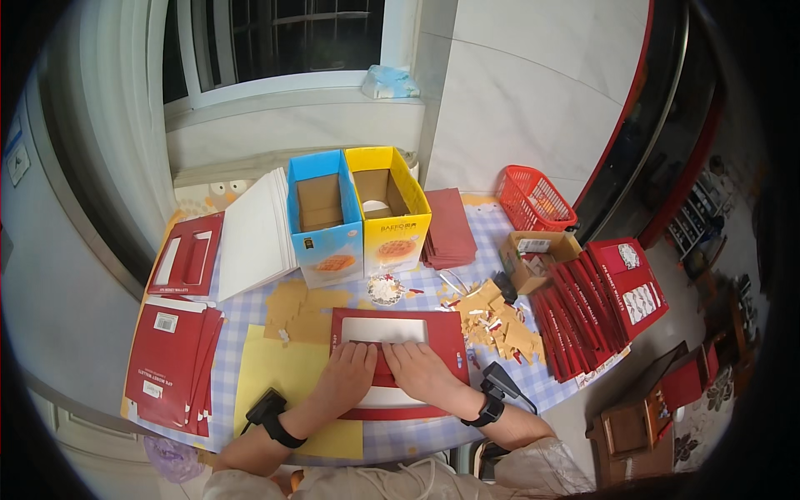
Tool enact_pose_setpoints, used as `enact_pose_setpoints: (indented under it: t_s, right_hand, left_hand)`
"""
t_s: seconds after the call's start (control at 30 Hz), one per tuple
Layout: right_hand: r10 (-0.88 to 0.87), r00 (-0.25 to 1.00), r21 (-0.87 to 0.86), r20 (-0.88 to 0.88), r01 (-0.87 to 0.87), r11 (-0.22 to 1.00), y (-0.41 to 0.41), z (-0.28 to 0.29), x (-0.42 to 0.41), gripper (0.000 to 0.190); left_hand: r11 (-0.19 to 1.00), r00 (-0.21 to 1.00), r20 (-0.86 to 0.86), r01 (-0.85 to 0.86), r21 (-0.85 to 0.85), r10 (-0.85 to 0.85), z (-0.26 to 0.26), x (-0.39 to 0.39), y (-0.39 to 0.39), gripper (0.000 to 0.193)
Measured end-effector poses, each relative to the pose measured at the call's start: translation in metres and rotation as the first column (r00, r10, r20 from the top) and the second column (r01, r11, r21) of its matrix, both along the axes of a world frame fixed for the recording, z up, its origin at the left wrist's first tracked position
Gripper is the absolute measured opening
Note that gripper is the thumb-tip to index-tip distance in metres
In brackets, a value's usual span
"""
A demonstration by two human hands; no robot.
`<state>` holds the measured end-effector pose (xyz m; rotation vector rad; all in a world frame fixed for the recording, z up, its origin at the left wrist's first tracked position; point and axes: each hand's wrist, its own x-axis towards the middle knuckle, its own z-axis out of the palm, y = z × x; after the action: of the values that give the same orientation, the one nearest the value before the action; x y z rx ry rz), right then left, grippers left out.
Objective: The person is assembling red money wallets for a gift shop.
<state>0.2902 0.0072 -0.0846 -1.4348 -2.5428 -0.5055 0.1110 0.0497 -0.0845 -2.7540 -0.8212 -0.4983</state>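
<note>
A flat red printed card packet [400, 322] with two window areas showing white lies in front of me. My left hand [353, 373] and my right hand [415, 372] meet side by side over its middle, their bent fingers on the red strip between the windows. The thumbs and whatever is beneath the fingers are hidden. Under my left forearm is a yellow sheet [269, 375], which reaches towards the table's front edge. Both wrists wear black straps with small devices.
Stacked red packets stand left [162, 362] and right [575, 312]. Blue [328, 250] and yellow [394, 244] cartons stand behind, with white sheets [253, 237] and red cards [449, 228] beside them. Tan paper scraps [500, 322], a small cardboard box [537, 253] and a red basket [537, 200] occupy the right.
</note>
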Motion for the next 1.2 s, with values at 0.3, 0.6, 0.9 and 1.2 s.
enact_pose_setpoints:
  t_s: [0.3,0.6,0.9,1.2]
  right_hand:
    - [-0.049,0.996,0.085,0.079,0.042,0.995,-0.007,0.0,-0.008,0.053]
    - [0.031,0.995,-0.18,-0.092,-0.047,0.983,-0.002,-0.014,0.005,0.057]
    - [0.046,0.979,-0.275,-0.196,-0.1,0.956,0.0,-0.007,0.005,0.079]
    - [0.065,0.967,-0.374,-0.247,-0.157,0.914,0.015,-0.014,0.024,0.065]
  left_hand:
    - [0.998,0.996,-0.083,-0.024,0.051,0.028,-0.003,0.001,-0.001,0.035]
    - [0.979,0.998,0.049,0.046,-0.196,-0.037,-0.008,-0.003,-0.004,0.074]
    - [0.987,1.0,0.026,0.02,-0.161,-0.016,-0.008,-0.004,-0.008,0.101]
    - [0.989,1.0,-0.002,0.008,-0.147,-0.008,-0.014,-0.004,-0.006,0.099]
